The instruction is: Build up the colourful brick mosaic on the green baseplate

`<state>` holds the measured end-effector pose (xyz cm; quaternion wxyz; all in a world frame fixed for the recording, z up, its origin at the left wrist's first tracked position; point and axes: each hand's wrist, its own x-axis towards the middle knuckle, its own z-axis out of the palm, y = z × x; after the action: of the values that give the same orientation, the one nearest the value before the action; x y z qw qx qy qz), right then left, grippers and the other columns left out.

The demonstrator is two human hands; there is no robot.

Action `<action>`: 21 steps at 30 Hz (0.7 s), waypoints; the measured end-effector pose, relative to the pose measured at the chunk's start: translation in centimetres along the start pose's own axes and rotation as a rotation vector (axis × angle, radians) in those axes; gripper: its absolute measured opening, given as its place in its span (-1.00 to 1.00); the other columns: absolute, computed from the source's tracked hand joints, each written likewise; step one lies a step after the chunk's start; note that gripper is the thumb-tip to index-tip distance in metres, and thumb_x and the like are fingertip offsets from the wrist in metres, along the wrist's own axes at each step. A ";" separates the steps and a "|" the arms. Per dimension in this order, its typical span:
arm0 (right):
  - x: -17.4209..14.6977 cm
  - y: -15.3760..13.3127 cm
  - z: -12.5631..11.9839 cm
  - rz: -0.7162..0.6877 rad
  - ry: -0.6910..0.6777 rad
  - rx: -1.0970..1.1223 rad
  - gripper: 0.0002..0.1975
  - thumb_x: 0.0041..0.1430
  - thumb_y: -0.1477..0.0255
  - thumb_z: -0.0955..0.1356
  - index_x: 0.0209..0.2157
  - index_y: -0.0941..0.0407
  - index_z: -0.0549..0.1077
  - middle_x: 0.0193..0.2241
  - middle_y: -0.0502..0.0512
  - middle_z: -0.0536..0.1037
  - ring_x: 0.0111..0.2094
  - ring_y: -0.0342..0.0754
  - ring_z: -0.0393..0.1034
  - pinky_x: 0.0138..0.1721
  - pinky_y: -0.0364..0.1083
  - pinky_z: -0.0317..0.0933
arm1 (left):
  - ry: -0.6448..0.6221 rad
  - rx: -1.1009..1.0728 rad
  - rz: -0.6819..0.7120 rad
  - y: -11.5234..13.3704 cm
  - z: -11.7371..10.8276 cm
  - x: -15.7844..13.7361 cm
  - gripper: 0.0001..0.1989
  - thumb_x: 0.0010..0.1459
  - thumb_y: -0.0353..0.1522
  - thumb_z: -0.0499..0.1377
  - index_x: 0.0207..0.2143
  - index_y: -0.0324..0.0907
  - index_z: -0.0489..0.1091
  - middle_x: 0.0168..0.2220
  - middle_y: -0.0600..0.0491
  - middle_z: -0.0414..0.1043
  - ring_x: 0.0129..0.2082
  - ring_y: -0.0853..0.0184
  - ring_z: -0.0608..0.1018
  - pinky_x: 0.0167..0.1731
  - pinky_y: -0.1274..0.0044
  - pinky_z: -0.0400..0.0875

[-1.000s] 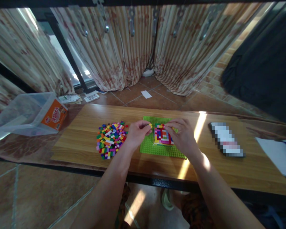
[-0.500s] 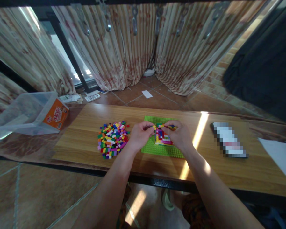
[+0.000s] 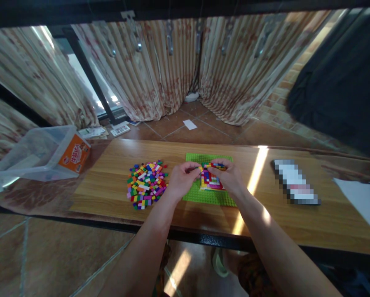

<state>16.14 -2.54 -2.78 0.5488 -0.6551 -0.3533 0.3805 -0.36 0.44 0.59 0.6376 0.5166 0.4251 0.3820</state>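
Note:
On a green studded baseplate (image 3: pixel 209 199) sits a low, many-coloured block of toy bricks (image 3: pixel 212 181) with a yellow-white rim. My left hand (image 3: pixel 185 177) is at its far left corner, thumb and forefinger pinched on a small yellow brick (image 3: pixel 200 168); whether that brick is pressed down I cannot tell. My right hand (image 3: pixel 230 175) covers the right side of the build, its thumb and fingers closed on the far edge. The palm hides part of the bricks there. Left of the baseplate lies a heap of loose bricks (image 3: pixel 146 183) in mixed colours.
The wooden tabletop (image 3: pixel 104 185) carries a pixelated phone-like object (image 3: pixel 296 181) on the right and white paper (image 3: pixel 359 202) at its right end. A clear plastic bin (image 3: pixel 39 152) with an orange label stands at the left. Curtains hang behind.
The view has tilted up slightly, so the table sits a little lower in the picture. Both hands stay at the build's far edge, the right fingers shifted slightly, uncovering more inner bricks.

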 end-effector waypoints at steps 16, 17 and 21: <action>-3.0 -3.7 -0.2 -0.432 -0.091 -0.315 -0.77 0.16 0.23 0.39 -0.37 0.08 0.61 -0.38 0.07 0.62 -0.34 -0.05 0.47 -0.24 -0.04 0.31 | -0.014 -0.167 0.030 0.1 0.8 -0.1 -0.86 -0.03 -0.44 0.33 -0.35 -0.26 0.49 -0.48 0.11 0.51 -0.52 0.48 0.51 -0.42 0.60 0.42; -3.1 -3.7 0.0 -0.410 -0.104 -0.288 -0.77 0.15 0.24 0.39 -0.38 0.09 0.60 -0.41 0.06 0.62 -0.37 -0.07 0.46 -0.28 -0.06 0.30 | -0.023 -0.161 0.051 0.0 0.9 0.0 -0.85 -0.04 -0.43 0.33 -0.36 -0.25 0.48 -0.48 0.11 0.51 -0.52 0.48 0.51 -0.42 0.61 0.42; -3.0 -3.7 0.2 -0.232 -0.178 -0.084 -0.72 0.08 0.18 0.43 -0.45 0.13 0.56 -0.53 0.03 0.57 -0.51 -0.13 0.38 -0.42 -0.11 0.26 | -0.076 -0.118 0.152 -0.1 0.8 0.0 -0.87 -0.05 -0.43 0.32 -0.40 -0.25 0.46 -0.51 0.13 0.48 -0.52 0.49 0.49 -0.41 0.60 0.42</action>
<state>14.41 -4.57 1.22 0.5278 -0.5958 -0.4896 0.3560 0.36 0.14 0.58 0.6519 0.5231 0.3369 0.4335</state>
